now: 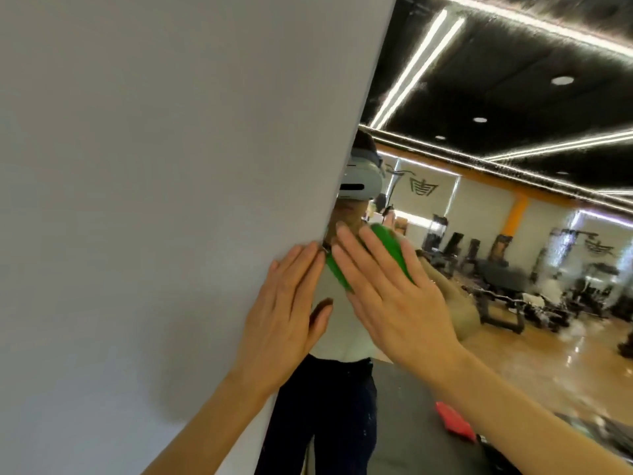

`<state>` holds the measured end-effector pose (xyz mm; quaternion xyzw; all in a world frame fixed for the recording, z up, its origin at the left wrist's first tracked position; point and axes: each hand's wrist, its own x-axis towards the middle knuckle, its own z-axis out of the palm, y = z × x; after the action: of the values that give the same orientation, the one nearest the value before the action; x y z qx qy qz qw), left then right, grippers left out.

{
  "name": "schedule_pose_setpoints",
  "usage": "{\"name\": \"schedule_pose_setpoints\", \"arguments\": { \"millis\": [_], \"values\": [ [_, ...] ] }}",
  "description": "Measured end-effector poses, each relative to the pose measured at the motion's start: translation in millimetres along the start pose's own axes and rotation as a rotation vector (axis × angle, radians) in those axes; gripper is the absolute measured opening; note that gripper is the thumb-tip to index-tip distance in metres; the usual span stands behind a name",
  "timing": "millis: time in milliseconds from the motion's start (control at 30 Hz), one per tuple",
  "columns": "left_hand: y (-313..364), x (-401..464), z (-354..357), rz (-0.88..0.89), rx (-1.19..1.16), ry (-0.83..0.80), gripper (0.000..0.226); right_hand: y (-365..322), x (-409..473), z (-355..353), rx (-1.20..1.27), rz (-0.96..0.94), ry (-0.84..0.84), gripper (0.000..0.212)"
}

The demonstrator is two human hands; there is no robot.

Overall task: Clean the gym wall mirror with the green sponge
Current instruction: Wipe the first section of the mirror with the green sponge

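The wall mirror [496, 234] fills the right half of the view and reflects the gym and a person wearing a headset. My right hand [394, 296] lies flat with straight fingers on the green sponge [387, 245], pressing it against the glass close to the mirror's left edge. The sponge shows between and above the fingers; most of it is hidden under the hand. My left hand [287, 317] rests open on the grey wall [154, 200], its fingertips at the edge where wall meets mirror.
The grey wall takes up the whole left side. In the mirror I see weight machines [513, 289], a shiny wooden floor, ceiling light strips and a red object [455, 423] low on a dark mat.
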<state>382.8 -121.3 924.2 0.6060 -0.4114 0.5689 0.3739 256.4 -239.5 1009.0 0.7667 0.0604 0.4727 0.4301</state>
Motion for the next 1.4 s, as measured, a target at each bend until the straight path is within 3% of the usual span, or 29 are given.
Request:
{"name": "schedule_pose_setpoints", "arguments": {
  "millis": [100,233,367,433,500,567,667,833,900,1033,1133,1200,1333,1400],
  "values": [
    [1.0,1.0,1.4,0.034,-0.005,0.005,0.062,15.8,54.1,-4.1,0.058,0.177,0.086,0.053],
    [1.0,2.3,0.2,0.047,-0.008,-0.018,0.062,36.1,38.4,-6.9,0.053,0.214,0.073,0.053],
    [-0.9,3.6,0.6,0.066,0.002,-0.03,0.063,57.4,-12.7,-15.7,0.108,0.579,0.142,0.055],
    [0.5,3.2,0.8,0.058,0.001,-0.021,0.06,45.7,-5.2,-14.6,0.126,0.677,0.185,0.055],
    [0.4,2.6,0.3,0.051,-0.008,-0.016,0.058,18.9,16.2,-8.9,0.104,0.608,0.154,0.056],
    [0.3,2.5,-0.3,0.047,-0.024,-0.012,0.054,-6.9,31.0,0.2,0.053,0.412,0.11,0.059],
    [0.3,1.9,-1.0,0.048,-0.031,-0.016,0.05,-6.6,19.5,4.5,0.046,0.271,0.062,0.066],
    [0.2,0.8,-0.3,0.047,-0.014,-0.018,0.048,19.1,-36.6,-4.6,0.123,0.724,0.131,0.058],
    [0.1,0.5,0.2,0.046,-0.01,-0.013,0.048,2.3,-24.1,-2.9,0.109,0.81,0.129,0.063],
    [-1.6,-0.3,0.5,0.049,-0.05,-0.009,0.049,-51.1,13.0,6.4,0.109,0.464,0.074,0.061],
    [-2.1,0.1,-0.2,0.054,-0.046,-0.015,0.05,-37.0,-11.8,6.8,0.086,0.365,0.05,0.063],
    [-1.7,0.6,-0.9,0.055,-0.034,-0.024,0.05,-11.7,-49.5,2.2,0.096,0.486,0.033,0.067],
    [-0.2,-0.6,-0.1,0.046,-0.025,-0.024,0.05,16.5,-91.5,-8.0,0.163,0.937,0.11,0.059],
    [0.5,-0.9,0.5,0.046,-0.022,-0.029,0.049,1.6,-67.1,-5.5,0.129,0.963,0.091,0.065]
  ]
}}
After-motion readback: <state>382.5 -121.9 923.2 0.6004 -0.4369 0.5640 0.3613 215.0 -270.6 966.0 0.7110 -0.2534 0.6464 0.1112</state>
